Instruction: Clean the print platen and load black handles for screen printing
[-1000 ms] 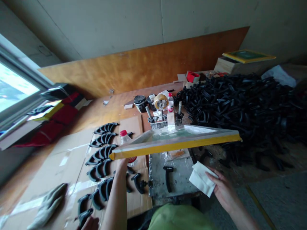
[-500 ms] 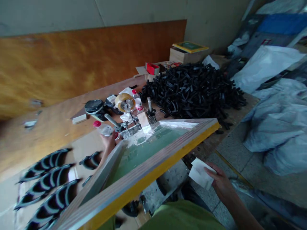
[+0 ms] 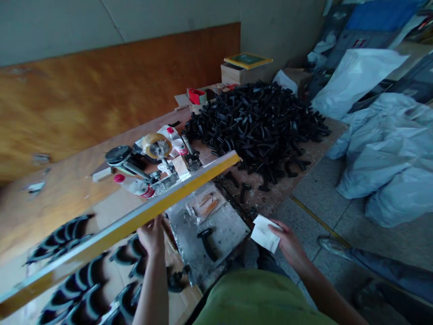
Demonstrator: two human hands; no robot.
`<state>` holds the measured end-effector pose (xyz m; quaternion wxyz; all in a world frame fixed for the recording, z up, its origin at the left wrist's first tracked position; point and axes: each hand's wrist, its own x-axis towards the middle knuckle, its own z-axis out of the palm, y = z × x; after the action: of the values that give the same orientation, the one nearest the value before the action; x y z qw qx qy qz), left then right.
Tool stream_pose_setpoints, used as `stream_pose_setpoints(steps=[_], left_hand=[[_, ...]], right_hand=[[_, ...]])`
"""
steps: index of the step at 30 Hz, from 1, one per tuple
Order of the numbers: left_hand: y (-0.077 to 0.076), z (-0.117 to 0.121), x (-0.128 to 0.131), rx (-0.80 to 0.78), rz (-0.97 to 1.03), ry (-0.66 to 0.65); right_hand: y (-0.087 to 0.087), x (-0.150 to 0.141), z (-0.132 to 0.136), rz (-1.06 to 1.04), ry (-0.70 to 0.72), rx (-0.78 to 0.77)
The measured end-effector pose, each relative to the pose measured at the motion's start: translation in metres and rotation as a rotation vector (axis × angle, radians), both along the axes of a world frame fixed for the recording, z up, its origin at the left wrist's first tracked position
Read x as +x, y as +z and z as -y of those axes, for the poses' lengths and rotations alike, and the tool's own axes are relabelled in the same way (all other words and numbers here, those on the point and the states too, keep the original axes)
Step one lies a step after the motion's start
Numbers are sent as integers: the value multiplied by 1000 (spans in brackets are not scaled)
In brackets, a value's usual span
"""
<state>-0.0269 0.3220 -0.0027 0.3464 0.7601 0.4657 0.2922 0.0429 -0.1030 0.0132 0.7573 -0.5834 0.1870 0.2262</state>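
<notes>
My left hand (image 3: 152, 234) grips the lower edge of a yellow-taped printing screen frame (image 3: 128, 221), which stands tilted up edge-on toward me. Under the raised frame lies a grey metal plate (image 3: 223, 230) with one black curved plastic part (image 3: 206, 239) on it. My right hand (image 3: 287, 241) holds a folded white paper wipe (image 3: 265, 232) off the table's near edge, to the right of the plate.
A big heap of black plastic parts (image 3: 257, 122) fills the table's right end. Rows of black curved parts (image 3: 74, 280) lie on cardboard at left. A tape roll (image 3: 156, 145), bottles (image 3: 135, 185) and an ink tin (image 3: 118, 155) stand behind the frame. White sacks (image 3: 389, 153) lie on the floor.
The screen frame has swung up higher, from lying tilted with its mesh showing to standing edge-on. My left hand shifted to its near edge. The view swung right.
</notes>
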Motion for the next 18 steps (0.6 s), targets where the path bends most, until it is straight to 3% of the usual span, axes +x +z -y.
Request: stream_pose_setpoints(steps=[2, 4, 7, 9, 13, 18], left_hand=[[4, 44, 0, 45, 34, -71], [8, 93, 15, 90, 37, -288], [11, 165, 60, 159, -95, -649], [8, 204, 96, 238, -327, -825], [-3, 248, 156, 311, -644, -889], [-6, 264, 192, 239, -795, -838]], right_hand=[[-4, 4, 9, 18, 37, 4], [-6, 9, 19, 25, 51, -17], [-6, 15, 34, 46, 64, -39], [-4, 19, 45, 53, 55, -53], [-4, 25, 69, 19, 0, -60], [-18, 31, 100, -37, -17, -47]])
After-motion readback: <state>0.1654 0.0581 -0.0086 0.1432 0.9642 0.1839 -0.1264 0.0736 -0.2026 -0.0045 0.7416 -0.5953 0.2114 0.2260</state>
